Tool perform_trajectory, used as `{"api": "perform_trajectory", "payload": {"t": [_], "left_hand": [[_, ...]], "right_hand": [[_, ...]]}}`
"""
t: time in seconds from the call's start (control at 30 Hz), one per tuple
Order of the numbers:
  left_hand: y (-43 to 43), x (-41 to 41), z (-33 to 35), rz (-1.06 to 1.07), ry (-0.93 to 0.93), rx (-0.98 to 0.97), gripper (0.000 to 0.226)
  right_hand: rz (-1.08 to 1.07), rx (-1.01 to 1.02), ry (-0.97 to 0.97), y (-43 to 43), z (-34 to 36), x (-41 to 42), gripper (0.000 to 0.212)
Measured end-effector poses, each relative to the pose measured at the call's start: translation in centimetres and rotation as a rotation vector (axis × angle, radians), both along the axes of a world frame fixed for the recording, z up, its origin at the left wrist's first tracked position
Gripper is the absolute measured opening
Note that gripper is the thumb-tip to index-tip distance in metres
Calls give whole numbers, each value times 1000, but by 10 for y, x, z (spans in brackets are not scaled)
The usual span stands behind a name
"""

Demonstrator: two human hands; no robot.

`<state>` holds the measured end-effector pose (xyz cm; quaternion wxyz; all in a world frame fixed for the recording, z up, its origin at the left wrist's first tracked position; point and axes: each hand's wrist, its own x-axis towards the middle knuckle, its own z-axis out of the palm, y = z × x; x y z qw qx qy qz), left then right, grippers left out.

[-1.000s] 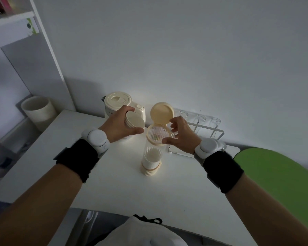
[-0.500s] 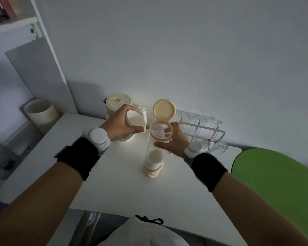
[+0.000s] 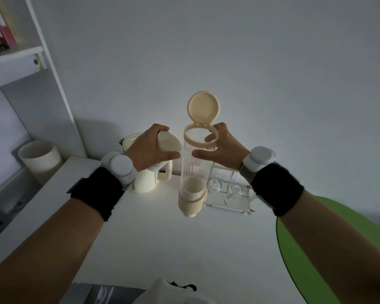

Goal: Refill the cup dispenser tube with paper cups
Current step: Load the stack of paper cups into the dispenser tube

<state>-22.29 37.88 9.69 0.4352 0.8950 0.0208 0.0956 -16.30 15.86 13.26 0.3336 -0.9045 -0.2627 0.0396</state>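
Note:
A clear cup dispenser tube (image 3: pixel 193 172) stands upright at the middle of the white table (image 3: pixel 173 249), on a cream ribbed base. Its cream hinged lid (image 3: pixel 203 108) is flipped up and open. A few white cups sit low inside the tube. My right hand (image 3: pixel 219 148) grips the tube just under its cream top ring. My left hand (image 3: pixel 149 150) holds a short stack of paper cups (image 3: pixel 169 143), bottoms facing right, level with the tube's upper part and a little to its left.
A cream kettle (image 3: pixel 144 181) stands behind my left hand. A clear acrylic glass rack (image 3: pixel 228 194) sits right of the tube. A white cylindrical bin (image 3: pixel 41 159) is at the left, under a shelf unit. A green round surface (image 3: pixel 329 249) lies at the right.
The tube now appears taller and more side-on, and my right hand grips it just below the top ring. My left hand still holds the cup stack beside the tube.

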Motion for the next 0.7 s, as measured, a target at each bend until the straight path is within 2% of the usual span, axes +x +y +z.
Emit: {"api": "perform_trajectory", "payload": {"t": [0.3,0.43,0.53,0.7], "left_hand": [[6,-4,-7,32,-13,-14,80],[14,-7,-8,71,-14,-87,93],[17,-7,-8,102,-32,-134,92],[18,-5,-9,108,-26,-331,88]], "right_hand": [[-37,-44,151,-2,-52,-6,86],[-75,-38,214,-2,-79,-8,86],[-93,-31,220,-1,-91,-8,87],[-119,-18,225,2,-109,-10,83]]}}
